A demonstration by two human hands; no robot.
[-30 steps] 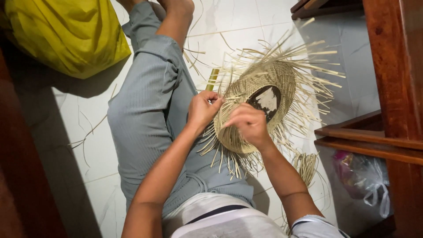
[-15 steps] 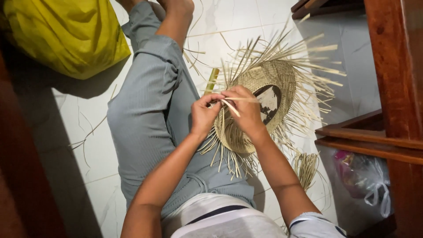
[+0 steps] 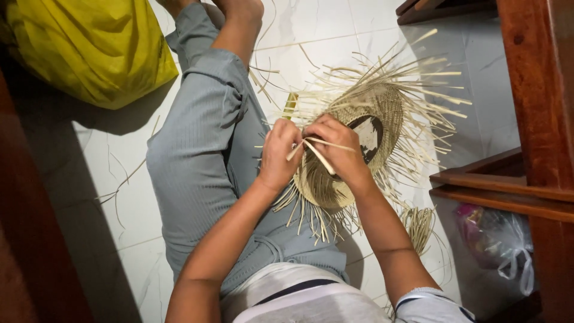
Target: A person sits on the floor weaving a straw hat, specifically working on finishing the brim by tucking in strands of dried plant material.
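Observation:
A half-woven straw hat (image 3: 382, 113) rests on my lap over the white tiled floor, loose straw ends fanning out all round its edge. My left hand (image 3: 280, 154) and my right hand (image 3: 335, 146) meet at the hat's near left edge. Both pinch pale straw strips (image 3: 320, 157) that cross between the fingers. A dark opening shows at the hat's centre, just right of my right hand. My grey-trousered leg (image 3: 197, 149) stretches away on the left.
A yellow bag (image 3: 89, 48) lies at the top left. Dark red wooden furniture (image 3: 526, 119) rises on the right, with a clear plastic bag (image 3: 496, 245) under it. A small straw bundle (image 3: 418, 224) and stray strips lie on the tiles.
My right hand has moved up from the hat's lower rim to meet my left hand. Both now grip straw strips between them at the left edge.

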